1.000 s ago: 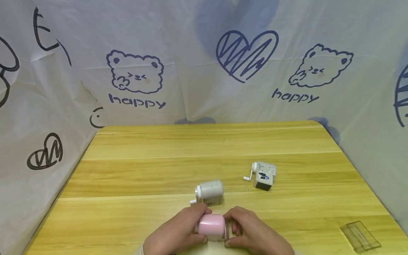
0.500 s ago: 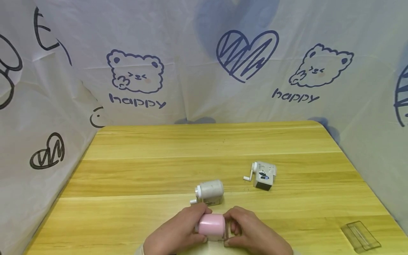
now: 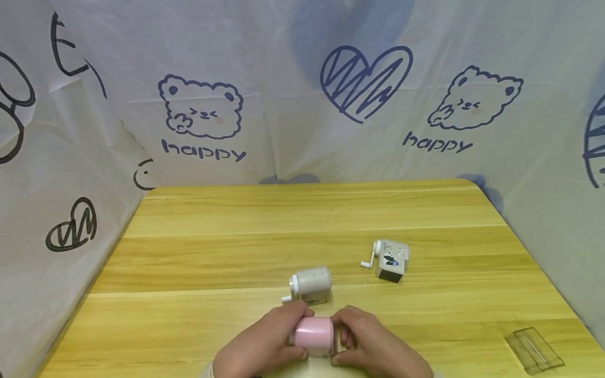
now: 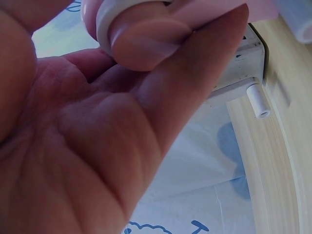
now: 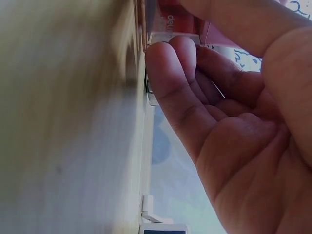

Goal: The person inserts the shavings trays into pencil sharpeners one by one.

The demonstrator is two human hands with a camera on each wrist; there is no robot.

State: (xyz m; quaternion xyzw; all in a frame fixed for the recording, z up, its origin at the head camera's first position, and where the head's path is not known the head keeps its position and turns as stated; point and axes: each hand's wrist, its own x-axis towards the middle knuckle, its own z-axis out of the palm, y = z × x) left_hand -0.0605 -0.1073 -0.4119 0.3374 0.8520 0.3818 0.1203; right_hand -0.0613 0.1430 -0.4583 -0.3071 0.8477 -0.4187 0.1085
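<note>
Wood-grain table point(image 3: 198, 236), white cloth point(image 3: 293, 131) behind, blue-inked heart point(image 3: 367, 86), clear tray point(image 3: 534, 350) at right, probably plastic

We see a screened-off workspace; whether home or studio, we cannot tell. Pale cloth point(image 3: 283, 126) with bear drawings point(image 3: 203, 107) spans the frame's top and sides, around a wood-grain table point(image 3: 212, 236) below.

The grey sharpener point(image 3: 313, 281) bars the way past the pink sharpener point(image 3: 314, 333); room opens left of the tray point(image 3: 534, 350).

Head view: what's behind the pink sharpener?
Behind the pink sharpener stands a grey sharpener, its white crank handle showing; farther back and right, another sharpener. The left hand covers the grey one's lower-left part, so that can't be seen.
</note>
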